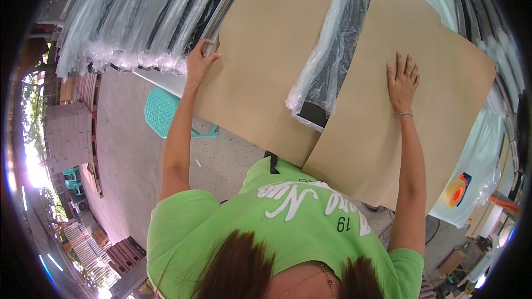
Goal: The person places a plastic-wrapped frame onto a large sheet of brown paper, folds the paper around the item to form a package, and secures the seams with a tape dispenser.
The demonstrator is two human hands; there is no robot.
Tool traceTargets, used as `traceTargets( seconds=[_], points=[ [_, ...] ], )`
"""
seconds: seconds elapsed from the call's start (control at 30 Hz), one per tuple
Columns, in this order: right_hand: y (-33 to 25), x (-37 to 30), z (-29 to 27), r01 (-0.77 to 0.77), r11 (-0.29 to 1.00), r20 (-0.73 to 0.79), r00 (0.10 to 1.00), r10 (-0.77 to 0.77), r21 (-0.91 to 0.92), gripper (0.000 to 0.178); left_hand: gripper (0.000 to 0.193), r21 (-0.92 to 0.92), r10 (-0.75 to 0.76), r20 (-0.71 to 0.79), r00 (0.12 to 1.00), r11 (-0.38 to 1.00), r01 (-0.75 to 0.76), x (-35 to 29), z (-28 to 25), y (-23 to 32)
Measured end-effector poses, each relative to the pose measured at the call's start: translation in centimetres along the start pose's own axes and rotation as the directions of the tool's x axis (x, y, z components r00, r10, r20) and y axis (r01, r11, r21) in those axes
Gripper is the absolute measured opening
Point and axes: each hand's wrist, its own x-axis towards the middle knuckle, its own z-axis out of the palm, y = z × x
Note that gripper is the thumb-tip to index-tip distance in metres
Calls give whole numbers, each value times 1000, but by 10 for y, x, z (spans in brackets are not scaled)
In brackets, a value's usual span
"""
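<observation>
A large brown cardboard sheet (pixel 260 39) is spread in front of me, with a second brown panel (pixel 410 127) to its right. Between them lies a long dark flat piece wrapped in clear plastic (pixel 338 44), its dark near end showing past the wrap. My left hand (pixel 203 63) grips the left sheet's outer edge, thumb over the top; some of its fingers are partly hidden. On the right panel my right hand (pixel 403 82) rests flat, fingers outstretched, with nothing held.
Several plastic-wrapped panels (pixel 149 16) are stacked at the far left. Below them stands a turquoise stool (pixel 162 112). A tape roll (pixel 454 192) lies on the pale green table covering (pixel 463 166) at right. More wrapped pieces (pixel 493 39) line the right side.
</observation>
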Motion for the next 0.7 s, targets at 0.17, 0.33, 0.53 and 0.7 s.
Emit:
traceTargets(
  seconds=[0.17,0.33,0.53,0.7],
  points=[
    [-4,1,-2,-1,1000,6,1000,1,7,57,34,95,246,35,968,964,-249,11,8,-28],
    [4,-1,-2,-12,1000,1,1000,12,-28,56,48,238,110,267,957,955,-176,58,30,0],
    [-5,2,-4,-3,1000,17,1000,3,31,56,63,300,-66,141,988,954,20,115,57,-19],
    [-3,-1,-15,-32,996,-61,997,37,80,53,66,23,-238,604,761,959,281,130,32,43]
  ],
)
